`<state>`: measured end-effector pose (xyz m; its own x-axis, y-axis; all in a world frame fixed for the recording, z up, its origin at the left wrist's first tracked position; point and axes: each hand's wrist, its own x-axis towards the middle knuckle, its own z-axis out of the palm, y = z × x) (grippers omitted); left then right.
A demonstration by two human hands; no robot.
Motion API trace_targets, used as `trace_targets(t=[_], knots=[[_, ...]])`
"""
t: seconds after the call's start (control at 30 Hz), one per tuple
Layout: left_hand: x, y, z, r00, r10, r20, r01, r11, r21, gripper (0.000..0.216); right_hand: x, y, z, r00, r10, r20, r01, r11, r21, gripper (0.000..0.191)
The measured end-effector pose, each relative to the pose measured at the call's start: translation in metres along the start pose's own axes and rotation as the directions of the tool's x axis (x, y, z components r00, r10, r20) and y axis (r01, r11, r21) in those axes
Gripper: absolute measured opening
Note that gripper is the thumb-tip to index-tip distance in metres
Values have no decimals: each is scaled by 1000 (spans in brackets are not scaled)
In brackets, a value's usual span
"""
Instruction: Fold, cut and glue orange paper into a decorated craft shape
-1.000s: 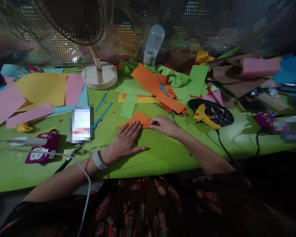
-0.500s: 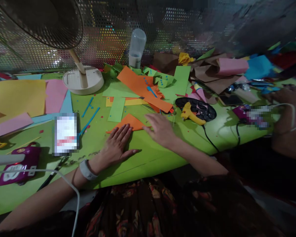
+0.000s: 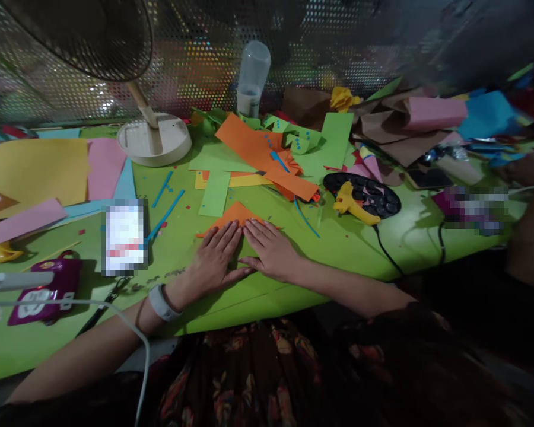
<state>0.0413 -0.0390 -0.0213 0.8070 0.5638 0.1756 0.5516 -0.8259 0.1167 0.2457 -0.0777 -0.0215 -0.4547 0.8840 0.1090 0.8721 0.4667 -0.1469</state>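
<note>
A folded orange paper triangle (image 3: pixel 239 212) lies on the green table (image 3: pixel 267 299), its point facing away from me. My left hand (image 3: pixel 216 255) rests flat on its left part, fingers stretched out. On the right part my right hand (image 3: pixel 269 249) lies flat too, and the two hands nearly meet at the thumbs and fingertips. The paper's near edge is covered by my fingers. Just beyond it are a light green paper strip (image 3: pixel 215 193) and a heap of orange paper pieces (image 3: pixel 249 145). A thin blue strip (image 3: pixel 307 218) curves to the right of my right hand.
At the left are a phone (image 3: pixel 124 234), a purple pouch (image 3: pixel 48 287) and yellow paper (image 3: pixel 35 172). A fan (image 3: pixel 155 142) and a clear bottle (image 3: pixel 253 74) stand behind. To the right, a yellow glue gun (image 3: pixel 353 204) sits on a black tray (image 3: pixel 385 198). A co-worker's arm (image 3: pixel 531 219) is at far right.
My right hand has come left and down onto the orange paper beside my left hand. My left hand stays flat on the paper. The view has shifted slightly.
</note>
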Motion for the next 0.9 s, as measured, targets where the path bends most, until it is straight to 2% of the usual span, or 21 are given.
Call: trace_targets(t=[0.47, 0.9], knots=[[-1, 5, -3, 997, -45, 61, 47, 999, -27, 90, -3, 0, 3, 1000, 2, 31, -1, 1000, -31, 78], [-1, 2, 1, 999, -34, 6, 34, 999, 4, 87, 0, -2, 1, 999, 18, 43, -16, 999, -46, 76]])
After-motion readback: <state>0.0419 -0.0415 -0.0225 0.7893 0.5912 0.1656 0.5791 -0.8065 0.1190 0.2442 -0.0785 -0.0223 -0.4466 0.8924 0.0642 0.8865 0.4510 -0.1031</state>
